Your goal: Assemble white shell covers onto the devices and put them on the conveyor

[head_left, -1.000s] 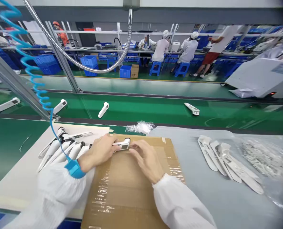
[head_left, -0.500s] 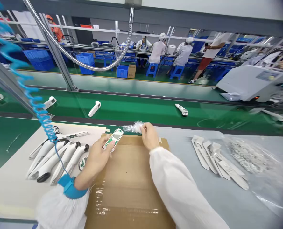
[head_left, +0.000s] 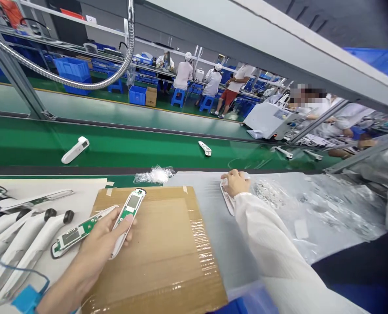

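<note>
My left hand point(head_left: 97, 231) holds two slim white device housings with exposed green circuit boards and small screens. One board point(head_left: 72, 233) points left, and the other point(head_left: 130, 209) points up over the brown cardboard sheet point(head_left: 148, 248). My right hand point(head_left: 235, 183) rests on the grey sheet, fingers curled over a white plastic shell point(head_left: 227, 199), most of which it hides. A row of white handheld devices point(head_left: 23, 235) lies on the white board point(head_left: 82, 192) near my left hand.
A clear bag of small parts point(head_left: 311, 205) lies right of my right hand, and crumpled plastic wrap point(head_left: 153, 175) lies behind the cardboard. White devices point(head_left: 75, 150) sit on the green conveyor belt point(head_left: 141, 144). A co-worker point(head_left: 331, 113) sits at the right.
My view has swung right. My left hand now holds a second board device. My right hand has left the plastic wrap and moved right onto the white shells.
</note>
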A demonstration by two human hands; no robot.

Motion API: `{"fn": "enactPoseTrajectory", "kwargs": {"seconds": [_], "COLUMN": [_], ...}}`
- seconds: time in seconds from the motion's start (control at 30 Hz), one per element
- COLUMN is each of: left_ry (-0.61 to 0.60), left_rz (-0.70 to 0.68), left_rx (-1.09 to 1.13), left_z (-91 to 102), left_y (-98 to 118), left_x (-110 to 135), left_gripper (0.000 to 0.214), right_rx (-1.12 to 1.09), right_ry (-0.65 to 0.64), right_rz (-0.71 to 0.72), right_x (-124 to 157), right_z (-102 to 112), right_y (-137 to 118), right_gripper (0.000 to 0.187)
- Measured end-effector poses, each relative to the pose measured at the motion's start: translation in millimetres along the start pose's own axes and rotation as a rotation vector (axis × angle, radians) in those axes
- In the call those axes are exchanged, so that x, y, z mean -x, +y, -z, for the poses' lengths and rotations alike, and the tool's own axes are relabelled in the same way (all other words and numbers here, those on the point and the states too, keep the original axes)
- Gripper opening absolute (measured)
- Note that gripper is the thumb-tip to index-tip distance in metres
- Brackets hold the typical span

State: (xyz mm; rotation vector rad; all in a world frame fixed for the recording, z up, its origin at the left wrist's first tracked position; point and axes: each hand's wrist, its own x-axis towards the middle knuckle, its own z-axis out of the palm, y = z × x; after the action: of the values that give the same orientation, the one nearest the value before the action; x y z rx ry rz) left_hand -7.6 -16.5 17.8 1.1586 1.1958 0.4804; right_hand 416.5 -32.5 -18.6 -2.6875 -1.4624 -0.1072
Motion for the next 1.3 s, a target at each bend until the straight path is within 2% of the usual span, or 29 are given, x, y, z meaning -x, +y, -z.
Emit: {"fn": "enactPoseTrajectory", "kwargs": {"seconds": [0.1, 0.27, 0.4, 0.53, 0.63, 0.73, 0.87, 0.97, 1.07, 1.17, 1.23, 1.3], "left_ry": [-0.051, -0.074, -0.078, -0.083, -0.092, -0.086, -0.060, 0.037, 0.172, 0.236, 0.226, 0.208], "left_rz": [0.018, 0.012, 0.017, 0.038, 0.028, 0.009, -0.039, -0.145, -0.406, -0.614, -0.674, -0.687], "left_rx": [0.016, -0.003, -0.010, 0.021, 0.058, 0.101, 0.063, -0.047, -0.249, -0.499, -0.632, -0.697], "left_z": [-10.1, -12.5, -11.7, -11.0, -8.0, -3.9, -3.5, -11.5, -24.0, -32.0, -32.3, -30.0], "left_y": [3.3, -3.6, -5.9, -7.0, -11.8, -15.5, -10.2, -2.4, -1.5, -13.0, -24.6, -34.7], "left_x": [0.7, 2.6, 3.6, 4.6, 5.2, 5.8, 5.8, 1.6, -9.4, -25.4, -34.8, -40.5], "left_gripper": [0.052, 0.052, 0.051, 0.056, 0.057, 0.057, 0.054, 0.052, 0.040, 0.033, 0.030, 0.029], "right_rx": [0.061, 0.130, 0.143, 0.098, 0.034, -0.068, -0.320, -0.609, -0.911, -1.144, -1.316, -1.547], "right_ry": [-0.034, -0.110, -0.190, -0.177, -0.184, -0.187, -0.168, -0.233, -0.372, -0.521, -0.604, -0.670], "right_rz": [0.038, 0.010, -0.050, -0.006, 0.030, -0.013, -0.063, -0.014, 0.061, 0.095, 0.083, 0.060], "right_x": [-5.2, -12.2, -16.8, -19.4, -24.5, -35.3, -41.6, -18.4, 29.6, 80.4, 104.5, 118.4], "right_z": [-2.2, -4.2, -3.1, 3.1, 9.7, 19.8, 37.3, 40.1, 28.7, 12.2, 2.7, -5.4], "right_y": [20.5, 31.3, 36.0, 30.9, 24.1, 17.9, -1.5, -38.4, -90.1, -132.6, -145.8, -147.5], "right_gripper": [0.012, 0.023, 0.011, 0.023, 0.016, 0.007, 0.017, 0.016, 0.019, 0.021, 0.026, 0.036]}}
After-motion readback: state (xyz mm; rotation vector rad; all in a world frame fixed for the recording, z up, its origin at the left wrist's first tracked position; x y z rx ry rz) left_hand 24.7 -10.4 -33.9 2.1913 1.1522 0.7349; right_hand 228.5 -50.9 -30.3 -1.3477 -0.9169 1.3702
